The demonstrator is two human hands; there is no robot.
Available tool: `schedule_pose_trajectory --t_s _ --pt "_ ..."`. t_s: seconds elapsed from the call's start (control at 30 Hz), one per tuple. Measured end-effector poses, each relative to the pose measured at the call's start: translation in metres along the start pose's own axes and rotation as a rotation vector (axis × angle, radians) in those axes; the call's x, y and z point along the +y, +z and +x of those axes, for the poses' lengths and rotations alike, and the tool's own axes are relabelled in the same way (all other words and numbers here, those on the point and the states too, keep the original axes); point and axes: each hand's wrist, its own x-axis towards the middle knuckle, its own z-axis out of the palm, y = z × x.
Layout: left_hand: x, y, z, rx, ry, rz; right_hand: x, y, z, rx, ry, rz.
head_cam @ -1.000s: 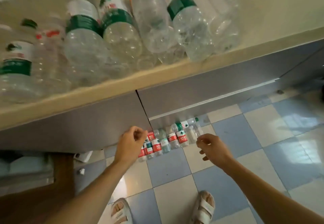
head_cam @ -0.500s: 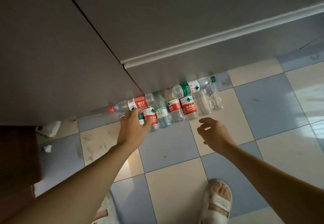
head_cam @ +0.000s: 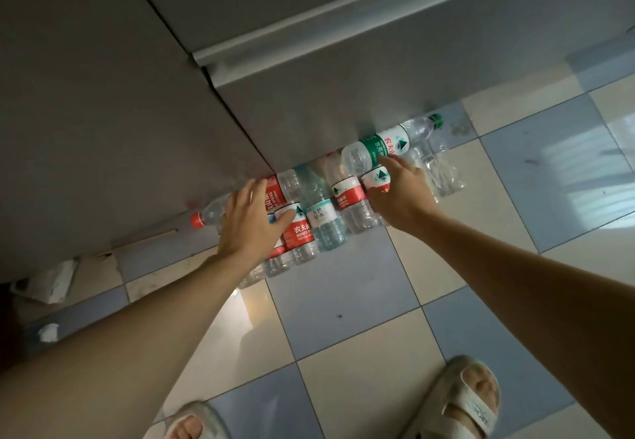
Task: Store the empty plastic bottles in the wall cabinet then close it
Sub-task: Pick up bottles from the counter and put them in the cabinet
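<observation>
Several empty plastic bottles stand in a row on the tiled floor against the grey cabinet base (head_cam: 309, 102). A red-capped bottle (head_cam: 209, 213) lies across the left end of the row, and a green-labelled bottle (head_cam: 381, 148) lies across the right end. My left hand (head_cam: 251, 222) rests with straight fingers on the red-capped bottle, its thumb across a red-labelled bottle (head_cam: 300, 236). My right hand (head_cam: 398, 191) curls its thumb and fingers round a red-and-white-labelled bottle (head_cam: 378, 177), a fingertip touching the green-labelled one. The wall cabinet is out of view.
Blue and cream floor tiles (head_cam: 343, 301) spread below the row. My two sandalled feet (head_cam: 464, 401) stand at the bottom edge. A crumpled white scrap (head_cam: 51, 284) lies at the left under the cabinet. Clear label-less bottles (head_cam: 443, 177) stand right of my right hand.
The view dropped from the shelf of stored bottles down to the floor row. Both hands went down and forward, from hanging above the floor to lying on the bottles.
</observation>
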Motion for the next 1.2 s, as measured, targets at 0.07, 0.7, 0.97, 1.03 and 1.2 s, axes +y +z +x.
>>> schedule_pose_trajectory --t_s 0.07,0.7,0.97,1.03,1.2 --pt "-0.008 0.013 0.009 0.027 0.044 0.053 0.000 0.015 0.022 0.009 -0.074 -0.107" --pt "-0.071 0.032 0.002 0.062 -0.148 0.163 0.023 0.063 0.042 0.372 0.274 0.305" --pt "-0.073 0.051 0.006 -0.128 -0.016 0.203 0.020 0.057 0.082 0.307 0.460 0.626" --pt "-0.070 0.053 0.005 -0.137 -0.012 0.188 0.021 0.056 0.073 0.286 0.463 0.762" --pt "-0.057 0.042 0.001 -0.118 -0.016 0.145 0.027 0.060 0.033 0.249 0.406 1.018"
